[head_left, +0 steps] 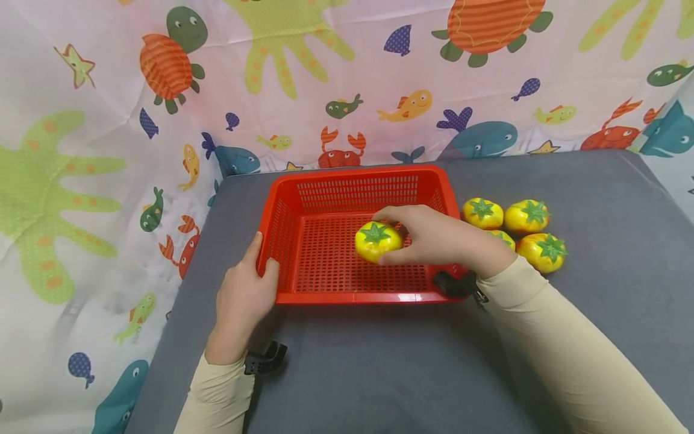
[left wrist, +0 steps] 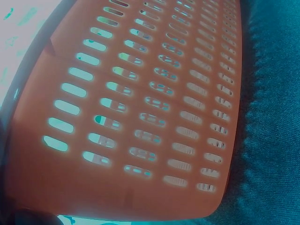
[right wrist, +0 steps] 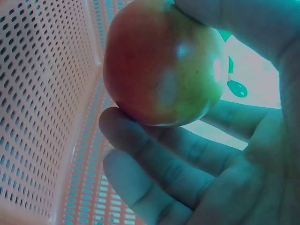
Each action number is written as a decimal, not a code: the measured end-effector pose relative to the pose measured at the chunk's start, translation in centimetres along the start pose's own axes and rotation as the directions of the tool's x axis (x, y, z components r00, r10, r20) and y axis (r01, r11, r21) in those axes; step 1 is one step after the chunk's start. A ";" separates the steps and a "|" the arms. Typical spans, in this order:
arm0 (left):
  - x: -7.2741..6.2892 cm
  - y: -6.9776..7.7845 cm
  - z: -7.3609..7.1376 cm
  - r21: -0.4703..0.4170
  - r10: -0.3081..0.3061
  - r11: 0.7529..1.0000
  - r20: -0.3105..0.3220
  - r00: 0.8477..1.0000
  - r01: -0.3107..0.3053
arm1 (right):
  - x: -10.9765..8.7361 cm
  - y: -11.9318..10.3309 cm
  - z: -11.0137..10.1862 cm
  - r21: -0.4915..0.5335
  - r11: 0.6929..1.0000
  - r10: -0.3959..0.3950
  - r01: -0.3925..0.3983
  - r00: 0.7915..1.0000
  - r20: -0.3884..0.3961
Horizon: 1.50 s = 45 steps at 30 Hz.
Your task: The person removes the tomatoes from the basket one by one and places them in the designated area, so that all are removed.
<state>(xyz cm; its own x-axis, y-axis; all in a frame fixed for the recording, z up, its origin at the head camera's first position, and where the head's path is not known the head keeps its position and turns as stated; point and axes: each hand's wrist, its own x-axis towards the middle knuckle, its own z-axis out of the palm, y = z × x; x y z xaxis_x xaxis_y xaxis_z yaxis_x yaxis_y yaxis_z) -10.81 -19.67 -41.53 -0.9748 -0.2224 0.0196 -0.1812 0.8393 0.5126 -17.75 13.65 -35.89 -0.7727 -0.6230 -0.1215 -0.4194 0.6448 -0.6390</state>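
Observation:
A red plastic basket (head_left: 355, 298) with slotted walls stands on the grey table. My left hand (head_left: 245, 295) holds its left rim near the front corner, thumb and index finger showing; the other fingers are hidden. The left wrist view shows the basket's slotted wall (left wrist: 154, 110) up close. Over the basket, my right hand (head_left: 420, 232) grips a yellow tomato (head_left: 375, 241) with a green star-shaped leaf top. The right wrist view shows the tomato (right wrist: 161, 65) reddish on one side, with the thumb across its top and fingers under it.
Right of the basket several similar tomatoes (head_left: 527, 217) sit close together on the grey tabletop (head_left: 612, 241). A curtain (head_left: 303, 114) printed with sea animals hangs behind and along the left side. Each wrist wears a black strap (head_left: 265, 358).

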 end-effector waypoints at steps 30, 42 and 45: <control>-0.1 0.0 -0.1 -0.006 -0.017 1.000 0.002 1.000 0.017 | -9.3 3.2 -2.0 -0.029 0.996 0.081 -0.089 0.975 -0.208; -0.1 0.1 0.0 -0.013 -0.003 1.000 -0.007 1.000 0.003 | -13.6 5.9 -2.2 0.001 0.990 0.137 -0.143 0.950 -0.280; -0.1 0.1 0.1 -0.012 -0.002 1.000 -0.008 1.000 0.002 | -14.8 6.5 -2.4 -0.010 0.987 0.150 -0.163 0.933 -0.327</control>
<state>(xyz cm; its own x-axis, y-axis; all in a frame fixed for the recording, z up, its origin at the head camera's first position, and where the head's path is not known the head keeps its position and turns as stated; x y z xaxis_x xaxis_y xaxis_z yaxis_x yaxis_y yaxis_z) -10.70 -19.52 -41.55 -0.9732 -0.2285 0.0254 -0.1819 0.8327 0.5229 -10.20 28.13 -36.41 -0.9398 -0.3395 0.0390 -0.2931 0.7419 -0.6030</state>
